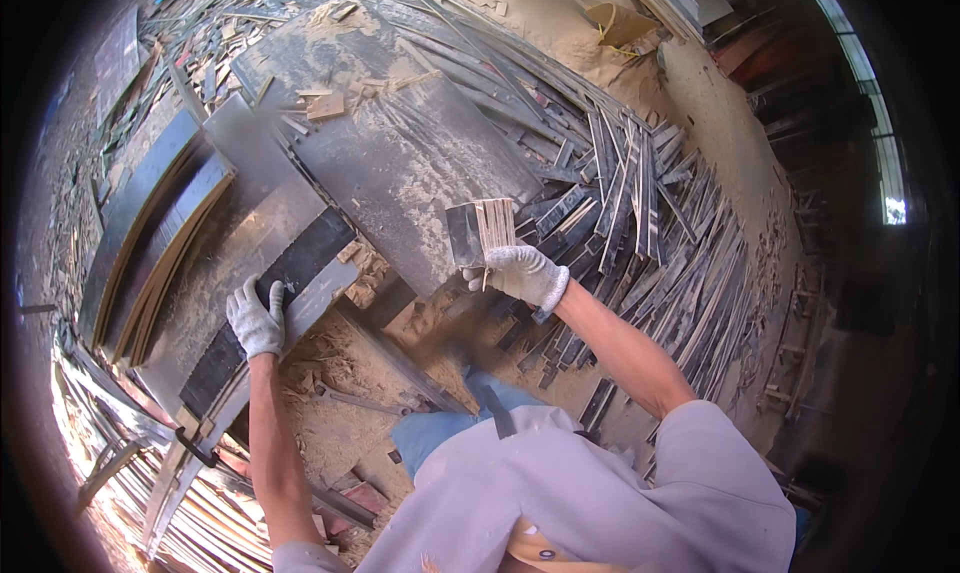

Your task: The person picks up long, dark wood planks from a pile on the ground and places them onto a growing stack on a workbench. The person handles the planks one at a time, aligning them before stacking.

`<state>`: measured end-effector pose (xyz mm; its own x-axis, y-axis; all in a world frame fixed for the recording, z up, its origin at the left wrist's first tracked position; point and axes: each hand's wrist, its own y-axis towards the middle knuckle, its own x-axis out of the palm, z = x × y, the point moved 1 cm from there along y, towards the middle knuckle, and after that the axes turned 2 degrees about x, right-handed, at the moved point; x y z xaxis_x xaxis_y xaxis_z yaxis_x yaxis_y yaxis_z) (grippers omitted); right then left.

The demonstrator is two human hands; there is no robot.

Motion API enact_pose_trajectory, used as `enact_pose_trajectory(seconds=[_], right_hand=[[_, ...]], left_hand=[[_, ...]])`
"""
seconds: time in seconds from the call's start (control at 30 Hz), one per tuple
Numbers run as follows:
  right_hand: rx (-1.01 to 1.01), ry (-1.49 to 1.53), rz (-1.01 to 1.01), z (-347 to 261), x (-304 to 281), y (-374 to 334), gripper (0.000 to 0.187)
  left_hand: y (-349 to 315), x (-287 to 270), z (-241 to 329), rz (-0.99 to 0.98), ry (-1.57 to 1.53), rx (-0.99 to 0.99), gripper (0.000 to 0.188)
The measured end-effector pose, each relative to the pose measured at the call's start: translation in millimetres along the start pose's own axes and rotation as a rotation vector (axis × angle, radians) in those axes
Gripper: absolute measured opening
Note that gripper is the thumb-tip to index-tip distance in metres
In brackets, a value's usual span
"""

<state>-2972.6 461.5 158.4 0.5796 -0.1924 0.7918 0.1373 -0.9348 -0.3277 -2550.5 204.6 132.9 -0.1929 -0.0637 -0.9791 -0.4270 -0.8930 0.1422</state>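
My right hand [524,276], in a pale knitted work glove, grips a short stack of plywood pieces [496,223]. Layered light edges show on the stack's right side and a dark face on its left. It is held up above the sawdust-covered bench. On the left, my gloved left hand [257,319] rests on a long dark board strip [306,252], its thumb apart from the fingers. This strip lies slantwise along the near edge of a metal worktop [275,213]. The underside of my left palm is hidden.
Curved plywood panels [150,243] are stacked at the left. A dusty dark sheet [400,163] covers the bench beyond my hands, with wood scraps [326,105] on it. Heaped offcut strips [640,193] spread to the right. A wrench-like tool [362,401] lies in sawdust below.
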Motion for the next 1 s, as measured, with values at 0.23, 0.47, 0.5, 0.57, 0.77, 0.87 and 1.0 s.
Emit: enact_pose_trajectory(seconds=[0.23, 0.47, 0.5, 0.57, 0.77, 0.87, 1.0], right_hand=[[-0.299, -1.019, 0.826, 4.9, 76.9, 21.1, 0.105], [-0.503, -1.214, 0.848, -48.0, 153.1, 25.1, 0.126], [-0.477, -1.069, 0.826, -66.2, 149.3, 18.1, 0.128], [-0.243, -0.497, 0.509, -91.3, 147.8, 3.2, 0.125], [0.162, -0.484, 0.811, 13.1, 37.8, -21.1, 0.080], [0.172, 0.146, 0.970, -55.8, 3.3, -186.7, 0.046], [-1.088, 0.221, 1.580, -227.2, -120.8, -488.0, 0.062]], left_hand=[[4.0, -70.7, 185.8, -0.224, -1.283, -0.143, 0.106], [87.4, -165.0, 273.5, -0.561, -1.530, -0.284, 0.063], [96.3, -157.7, 261.8, -0.616, -1.552, -0.245, 0.061], [101.5, -182.6, 278.2, -0.882, -1.640, -0.127, 0.066], [28.7, -35.3, 233.6, -0.845, -1.213, -0.052, 0.079], [0.6, -18.5, 145.9, -0.663, -0.510, 0.136, 0.111], [-55.9, -33.3, 87.6, -0.644, -0.413, -0.071, 0.109]])
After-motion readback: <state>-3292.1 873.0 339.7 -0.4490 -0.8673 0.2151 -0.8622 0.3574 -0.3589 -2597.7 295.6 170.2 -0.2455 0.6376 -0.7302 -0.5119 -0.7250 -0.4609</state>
